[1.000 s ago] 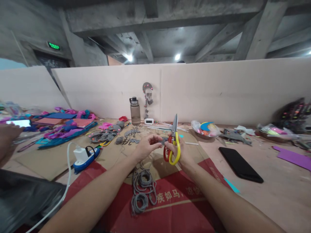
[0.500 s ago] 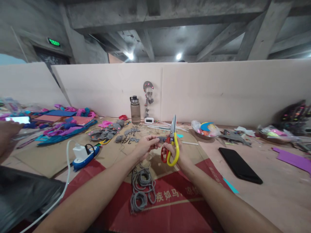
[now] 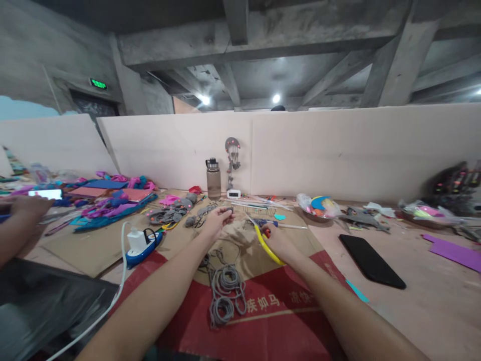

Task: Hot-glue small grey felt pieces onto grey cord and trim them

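Observation:
My left hand (image 3: pixel 217 224) is closed in a pinch over the cardboard, a small grey piece (image 3: pixel 230 211) showing at the fingertips. In my right hand (image 3: pixel 277 239) is a pair of scissors (image 3: pixel 262 240) with yellow and red handles, its blades pointing up and left toward my left hand but apart from it. Coils of grey cord (image 3: pixel 227 288) lie below both hands on the red and brown cardboard (image 3: pixel 180 311). Behind the scissors, partly hidden, lies a dark blue tool with a white stick (image 3: pixel 295 226).
A water bottle (image 3: pixel 214 180) and a small white clock (image 3: pixel 233 194) stand by the partition. Grey felt pieces (image 3: pixel 169 213) and a power strip (image 3: pixel 145 249) lie left, a black phone (image 3: pixel 370 260) right. Another person's hand (image 3: pixel 28 210) holds a lit phone (image 3: pixel 45 194) at far left.
The scissors have swung from upright to tilted left and lower in my right hand. My left hand has moved left, apart from my right. The whole view has shifted slightly.

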`<state>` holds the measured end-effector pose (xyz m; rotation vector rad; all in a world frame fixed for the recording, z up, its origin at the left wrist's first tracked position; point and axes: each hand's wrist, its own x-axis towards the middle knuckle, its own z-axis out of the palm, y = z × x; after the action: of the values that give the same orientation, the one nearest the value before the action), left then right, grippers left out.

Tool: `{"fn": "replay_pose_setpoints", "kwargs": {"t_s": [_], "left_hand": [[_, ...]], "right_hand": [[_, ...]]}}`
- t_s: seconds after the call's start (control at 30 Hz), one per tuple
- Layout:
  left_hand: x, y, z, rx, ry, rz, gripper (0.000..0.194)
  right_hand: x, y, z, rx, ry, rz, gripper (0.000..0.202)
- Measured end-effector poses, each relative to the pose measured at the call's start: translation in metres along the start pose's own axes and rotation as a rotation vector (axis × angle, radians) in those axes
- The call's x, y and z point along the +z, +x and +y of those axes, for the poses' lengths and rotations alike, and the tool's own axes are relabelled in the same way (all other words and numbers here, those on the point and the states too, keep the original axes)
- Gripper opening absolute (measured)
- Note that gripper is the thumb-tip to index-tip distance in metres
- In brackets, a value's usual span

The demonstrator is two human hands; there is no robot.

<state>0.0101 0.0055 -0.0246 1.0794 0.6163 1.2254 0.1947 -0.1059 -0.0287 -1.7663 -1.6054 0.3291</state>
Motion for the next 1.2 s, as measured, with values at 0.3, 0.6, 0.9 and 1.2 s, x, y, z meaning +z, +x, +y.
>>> {"fn": "replay_pose_setpoints", "kwargs": {"t_s": [0.3, 0.6, 0.9, 1.2], "left_hand": [[-0.004, 0.002, 0.003, -0.006, -0.013, 0.014, 0.028], [0.013, -0.013, 0.003, 0.010, 0.079, -0.190, 0.035], [0.040, -0.039, 0.001, 0.025, 0.213, -0.410, 0.036], [0.037, -0.038, 0.000, 0.015, 0.266, -0.421, 0.040]], "right_hand": [[0.011, -0.032, -0.025, -0.101, -0.464, -0.109, 0.035], [-0.003, -0.015, -0.023, -0.263, -0.110, -0.016, 0.020], [-0.011, -0.012, -0.030, -0.241, 0.493, 0.192, 0.018], [-0.006, -0.012, -0.023, -0.366, 0.276, 0.214, 0.017]]}}
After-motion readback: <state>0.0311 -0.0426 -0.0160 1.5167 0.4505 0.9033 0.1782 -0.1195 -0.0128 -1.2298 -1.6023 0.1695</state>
